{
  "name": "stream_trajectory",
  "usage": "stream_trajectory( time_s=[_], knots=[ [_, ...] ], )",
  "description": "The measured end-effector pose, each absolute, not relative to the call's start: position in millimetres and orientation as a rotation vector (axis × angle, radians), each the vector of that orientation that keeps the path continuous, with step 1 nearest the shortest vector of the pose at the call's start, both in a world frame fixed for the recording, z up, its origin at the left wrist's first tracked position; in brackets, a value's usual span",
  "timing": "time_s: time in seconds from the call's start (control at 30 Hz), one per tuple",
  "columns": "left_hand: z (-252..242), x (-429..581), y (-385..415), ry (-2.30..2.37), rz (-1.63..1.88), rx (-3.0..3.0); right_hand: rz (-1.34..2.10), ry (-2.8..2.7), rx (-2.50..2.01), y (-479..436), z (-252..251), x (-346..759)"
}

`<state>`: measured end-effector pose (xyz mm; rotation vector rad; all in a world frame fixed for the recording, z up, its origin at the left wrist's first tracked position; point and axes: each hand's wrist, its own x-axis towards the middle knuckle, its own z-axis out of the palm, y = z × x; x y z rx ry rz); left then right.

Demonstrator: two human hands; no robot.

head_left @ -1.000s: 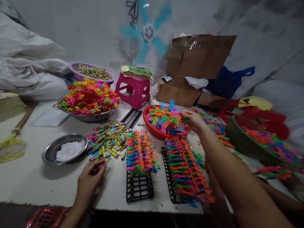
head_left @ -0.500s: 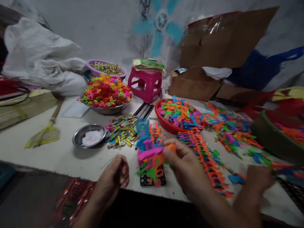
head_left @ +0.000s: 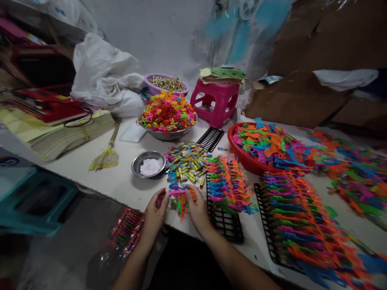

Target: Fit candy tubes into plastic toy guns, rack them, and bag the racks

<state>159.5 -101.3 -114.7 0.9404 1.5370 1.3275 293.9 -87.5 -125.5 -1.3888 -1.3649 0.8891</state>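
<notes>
My right hand point(head_left: 196, 207) is closed on a small bunch of coloured plastic pieces point(head_left: 180, 200), pink, blue, orange and green, above the table's front edge. Close on its left is my left hand point(head_left: 155, 209), its fingers curled by the pink end of the bunch; a small dark reddish thing shows between them, too small to name. Just behind the hands lies a pile of small yellow, red and blue tubes point(head_left: 189, 165). To the right, a black grid rack point(head_left: 228, 227) carries rows of similar coloured pieces point(head_left: 228, 181).
A second black rack point(head_left: 266, 229) bears more rows at the right. Behind stand a red basin point(head_left: 238, 151) of loose pieces, a heaped metal bowl point(head_left: 169, 133), a small steel dish point(head_left: 136, 165) with paper, and a pink stool point(head_left: 216, 104). A yellow hand-shaped tool point(head_left: 104, 159) lies left.
The view has swung left. My hands have come closer together, with the bunch still in my right hand. A blurred arm at the right has gone from view.
</notes>
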Motion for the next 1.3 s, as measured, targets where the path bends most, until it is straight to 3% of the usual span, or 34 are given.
stream_trajectory(
  time_s=[0.27,0.53,0.67,0.8,0.97,1.3],
  knots=[
    [-109,158,-77,1.349,1.389,0.824,0.802,-1.571,-1.330,-61,-133,300],
    [-86,150,-85,1.236,1.535,0.560,0.399,-1.848,-1.339,-65,-116,305],
    [-79,162,-98,1.154,1.507,0.543,0.810,-1.676,-1.164,-79,-86,297],
    [-82,183,-113,1.107,1.258,0.675,1.320,-1.222,-1.019,-94,-70,286],
    [-73,188,-119,1.071,1.165,0.705,1.379,-0.848,-0.964,-98,-70,289],
    [-69,176,-121,1.174,1.158,0.868,1.544,-0.845,-0.945,-105,-75,297]
  ],
)
